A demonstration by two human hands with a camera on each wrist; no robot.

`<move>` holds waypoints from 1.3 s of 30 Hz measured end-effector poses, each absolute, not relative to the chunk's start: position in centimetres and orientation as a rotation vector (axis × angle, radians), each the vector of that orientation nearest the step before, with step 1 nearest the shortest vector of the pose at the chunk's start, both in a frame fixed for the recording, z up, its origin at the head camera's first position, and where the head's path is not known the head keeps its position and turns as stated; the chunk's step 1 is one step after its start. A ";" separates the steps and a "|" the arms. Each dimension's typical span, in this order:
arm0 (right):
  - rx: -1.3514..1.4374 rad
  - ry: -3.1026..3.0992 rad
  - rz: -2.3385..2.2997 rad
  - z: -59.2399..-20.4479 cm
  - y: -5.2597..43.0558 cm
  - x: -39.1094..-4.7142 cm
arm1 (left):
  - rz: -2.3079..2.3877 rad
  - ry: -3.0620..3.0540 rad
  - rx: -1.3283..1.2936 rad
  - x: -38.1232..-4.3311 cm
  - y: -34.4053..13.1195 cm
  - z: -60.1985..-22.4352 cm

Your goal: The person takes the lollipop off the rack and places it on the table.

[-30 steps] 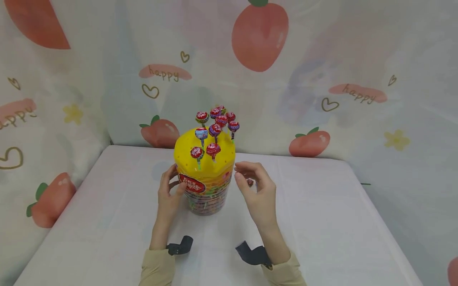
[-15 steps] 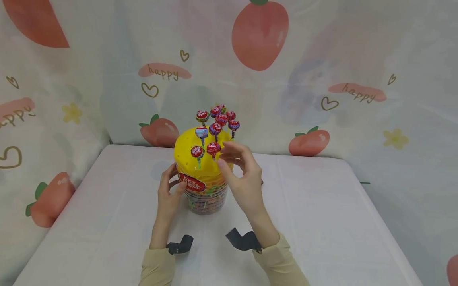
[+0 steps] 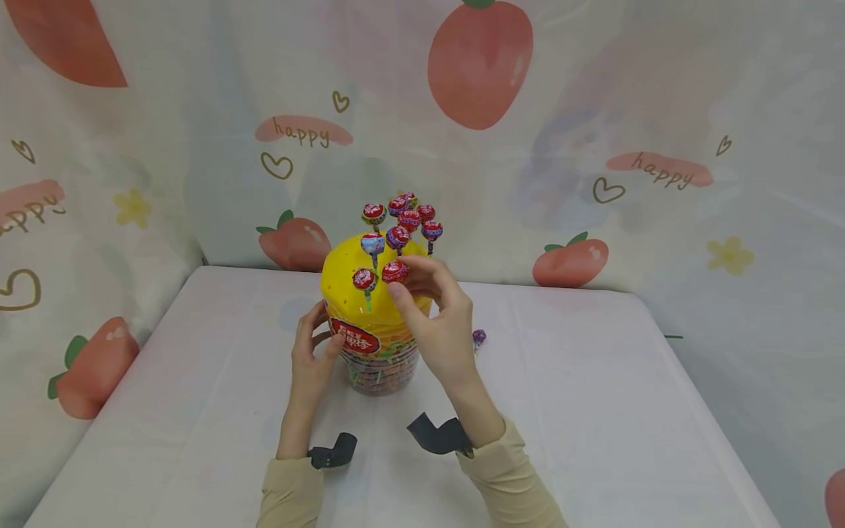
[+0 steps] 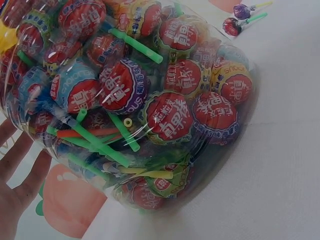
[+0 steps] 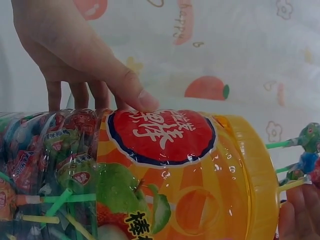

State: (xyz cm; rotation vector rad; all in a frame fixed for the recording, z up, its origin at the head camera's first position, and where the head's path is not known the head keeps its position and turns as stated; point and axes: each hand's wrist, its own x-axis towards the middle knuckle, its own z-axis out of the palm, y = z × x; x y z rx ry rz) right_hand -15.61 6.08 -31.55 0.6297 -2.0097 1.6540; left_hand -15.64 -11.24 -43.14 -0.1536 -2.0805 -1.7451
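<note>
A large clear candy jar (image 3: 379, 367) with a yellow lid (image 3: 343, 271) stands on the table, full of wrapped lollipops (image 4: 170, 117). Several lollipops stick up from holes in the lid. My left hand (image 3: 313, 363) holds the jar's left side, thumb on the front by the red label (image 5: 162, 135) and fingers curved around the side. At the lid's front right, my right hand (image 3: 442, 319) pinches a red-wrapped lollipop (image 3: 394, 272) between thumb and index finger. Its stick is mostly hidden behind the thumb. Right fingertips (image 5: 300, 215) show beside the lid in the right wrist view.
A purple lollipop (image 3: 479, 336) lies on the white table right of the jar. In the left wrist view a red lollipop (image 4: 231, 26) lies beside it. A fruit-printed cloth (image 3: 502, 191) hangs behind the table.
My right hand has moved left and up from beside the jar to the red lollipop at the lid's front. My left hand and the jar have stayed in place.
</note>
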 end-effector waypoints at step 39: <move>0.600 -1.918 1.600 -33.0 8.6 -15.5 | -1.732 -2.081 -0.170 -15.8 -11.3 -43.4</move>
